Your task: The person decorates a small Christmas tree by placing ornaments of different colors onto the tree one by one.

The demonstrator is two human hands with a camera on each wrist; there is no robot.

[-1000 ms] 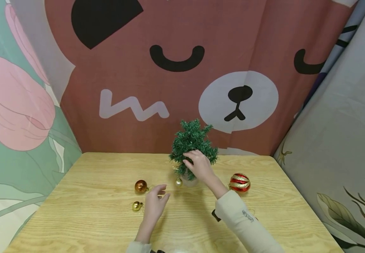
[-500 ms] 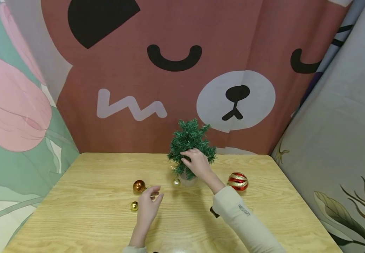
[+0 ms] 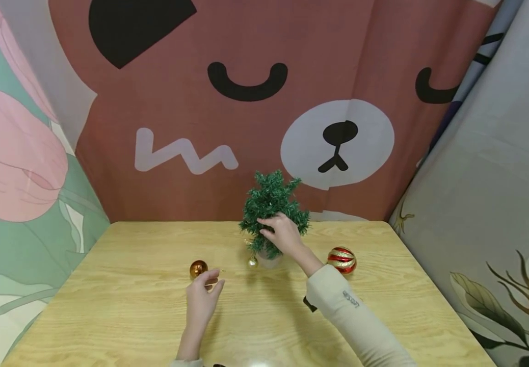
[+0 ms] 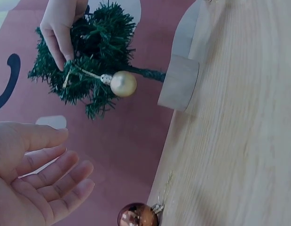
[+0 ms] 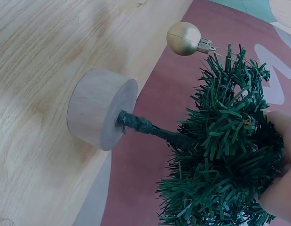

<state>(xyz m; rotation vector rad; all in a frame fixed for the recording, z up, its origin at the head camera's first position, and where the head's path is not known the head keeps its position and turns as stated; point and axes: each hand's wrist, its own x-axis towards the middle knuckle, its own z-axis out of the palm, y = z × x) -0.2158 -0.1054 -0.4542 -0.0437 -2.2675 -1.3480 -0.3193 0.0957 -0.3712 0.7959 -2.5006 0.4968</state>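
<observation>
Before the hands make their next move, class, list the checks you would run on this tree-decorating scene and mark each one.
1. Right hand grips the miniature Christmas tree: ok.
2. Wooden base flat on the table: ok.
3. Gold bauble hangs from a branch: ok.
4. Left hand empty, fingers relaxed: ok.
5. Copper bauble near left hand, on the table: ok.
6. Red striped bauble has a hanging loop: cannot tell.

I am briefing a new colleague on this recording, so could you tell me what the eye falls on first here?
First, the small green tree on its round wooden base at the back middle of the wooden table, with the right hand gripping its branches and a small gold bauble hanging from it. Then the red-and-gold striped bauble to its right and the copper bauble by the open left hand.
</observation>
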